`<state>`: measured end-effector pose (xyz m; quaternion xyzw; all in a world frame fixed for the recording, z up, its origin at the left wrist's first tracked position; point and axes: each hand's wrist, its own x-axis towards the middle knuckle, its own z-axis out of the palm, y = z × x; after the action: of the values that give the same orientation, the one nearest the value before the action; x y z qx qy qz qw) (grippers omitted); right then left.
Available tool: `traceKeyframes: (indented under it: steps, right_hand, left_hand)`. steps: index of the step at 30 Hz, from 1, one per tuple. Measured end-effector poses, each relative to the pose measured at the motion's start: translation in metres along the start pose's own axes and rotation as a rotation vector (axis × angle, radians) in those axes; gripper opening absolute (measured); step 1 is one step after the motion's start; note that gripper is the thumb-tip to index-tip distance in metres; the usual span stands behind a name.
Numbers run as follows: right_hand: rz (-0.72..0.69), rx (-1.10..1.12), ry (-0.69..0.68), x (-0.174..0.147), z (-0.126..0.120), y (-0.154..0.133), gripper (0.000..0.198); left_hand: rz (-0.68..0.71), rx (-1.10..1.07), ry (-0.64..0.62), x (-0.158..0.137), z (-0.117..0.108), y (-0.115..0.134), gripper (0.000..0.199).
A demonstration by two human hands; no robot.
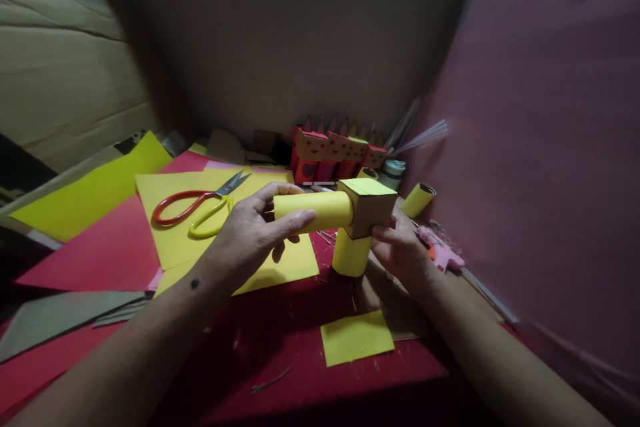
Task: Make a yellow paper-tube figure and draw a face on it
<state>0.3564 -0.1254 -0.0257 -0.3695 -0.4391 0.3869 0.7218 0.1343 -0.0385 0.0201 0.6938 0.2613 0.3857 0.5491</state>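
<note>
My left hand (260,220) is closed around a yellow paper tube (320,211), which lies level with its right end against a small cardboard box (374,212). The box has a yellow top. My right hand (400,247) grips the box at its lower right corner, some fingers hidden behind it. Directly under the box a second yellow tube (351,253) stands upright; whether it is fixed to the box I cannot tell. A cut piece of yellow paper (357,339) lies in front on the red tabletop (280,360).
Scissors (200,205) with red and yellow handles rest on yellow sheets (270,273) at the left. Several cardboard-headed figures (337,150) stand at the back. On the right are another yellow tube (419,200), a pink glue gun (443,250) and white sticks (424,136).
</note>
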Motion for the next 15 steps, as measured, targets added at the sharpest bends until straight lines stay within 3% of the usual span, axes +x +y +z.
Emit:
traceKeyframes:
  steps: [9, 15]
  right_hand:
    - [0.02, -0.016, -0.006, -0.001, -0.003, 0.002, 0.049]
    - [0.038, -0.039, -0.02, -0.002, -0.006, -0.005, 0.051]
  left_hand:
    - [0.049, 0.077, -0.005, -0.005, 0.0, 0.0, 0.044]
    - [0.27, 0.246, 0.025, -0.017, 0.008, -0.001, 0.036]
